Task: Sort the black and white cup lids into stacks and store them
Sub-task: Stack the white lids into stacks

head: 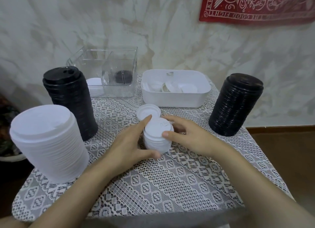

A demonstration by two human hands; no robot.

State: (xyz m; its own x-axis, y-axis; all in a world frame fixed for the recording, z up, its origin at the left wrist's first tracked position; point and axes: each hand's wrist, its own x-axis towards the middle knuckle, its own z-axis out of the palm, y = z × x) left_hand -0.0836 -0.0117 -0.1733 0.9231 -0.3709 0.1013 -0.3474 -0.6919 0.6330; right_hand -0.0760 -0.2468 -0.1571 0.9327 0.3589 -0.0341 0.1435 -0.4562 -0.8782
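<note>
A short stack of small white lids (157,137) stands at the middle of the table. My left hand (131,142) grips its left side, thumb at the base and fingers at the top. My right hand (185,135) holds its right side, thumb on the top lid. A single white lid (147,111) lies just behind the stack. A tall white lid stack (49,144) stands at front left. Tall black lid stacks stand at back left (69,99) and at right (236,105).
A white tub (175,98) holding several loose white lids sits at the back centre. Left of it, a clear divided box (110,70) holds a black lid stack and a white lid stack. A lace cloth (153,185) covers the table; the wall is behind.
</note>
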